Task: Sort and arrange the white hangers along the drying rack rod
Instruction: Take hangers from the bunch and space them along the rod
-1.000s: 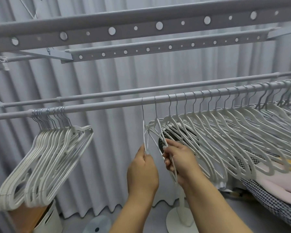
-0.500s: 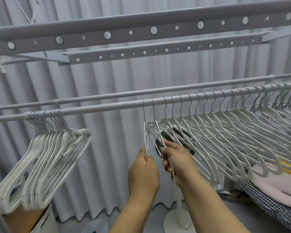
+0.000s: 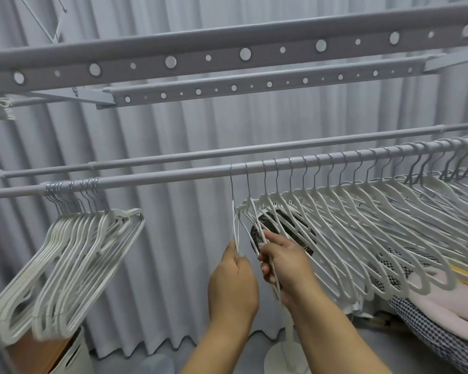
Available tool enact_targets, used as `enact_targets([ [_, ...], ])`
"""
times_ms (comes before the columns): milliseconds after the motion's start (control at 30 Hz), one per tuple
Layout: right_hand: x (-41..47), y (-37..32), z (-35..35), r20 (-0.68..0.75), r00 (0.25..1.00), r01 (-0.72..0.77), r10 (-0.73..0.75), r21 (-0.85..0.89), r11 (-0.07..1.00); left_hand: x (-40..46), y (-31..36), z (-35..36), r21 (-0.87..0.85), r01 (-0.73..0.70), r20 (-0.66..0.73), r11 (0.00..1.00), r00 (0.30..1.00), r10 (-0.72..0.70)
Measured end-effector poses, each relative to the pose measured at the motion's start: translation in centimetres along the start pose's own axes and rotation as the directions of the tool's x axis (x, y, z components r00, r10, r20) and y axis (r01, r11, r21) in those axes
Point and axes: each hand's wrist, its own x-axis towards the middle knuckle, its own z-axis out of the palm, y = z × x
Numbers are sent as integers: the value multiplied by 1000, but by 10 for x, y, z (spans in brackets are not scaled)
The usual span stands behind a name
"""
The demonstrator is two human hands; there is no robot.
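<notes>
A long grey rod (image 3: 173,177) crosses the view. A tight bunch of white hangers (image 3: 73,255) hangs at its left end. A long spread row of white hangers (image 3: 362,228) fills its right half. Between them, my left hand (image 3: 233,282) pinches the lower part of the leftmost hanger (image 3: 235,225) of the row, which hangs edge-on from the rod. My right hand (image 3: 284,263) grips the arm of the second hanger (image 3: 254,211) just beside it. Both hooks stay on the rod.
Two perforated grey bars (image 3: 227,58) run overhead, and a second thinner rod (image 3: 254,152) lies behind. A standing fan (image 3: 281,354) sits behind the hangers. A white bin (image 3: 70,354) is at bottom left; folded laundry (image 3: 443,306) lies at right. Curtains hang behind.
The view has shifted slightly. Both hands hold the same two hangers and have barely moved; the left bunch swings a little.
</notes>
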Motion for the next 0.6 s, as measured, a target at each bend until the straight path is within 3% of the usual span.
enact_targets([
  [600, 1, -5, -8, 45, 999, -10, 14, -101, 995, 0, 7, 4, -14, 95, 10, 995, 995, -95],
])
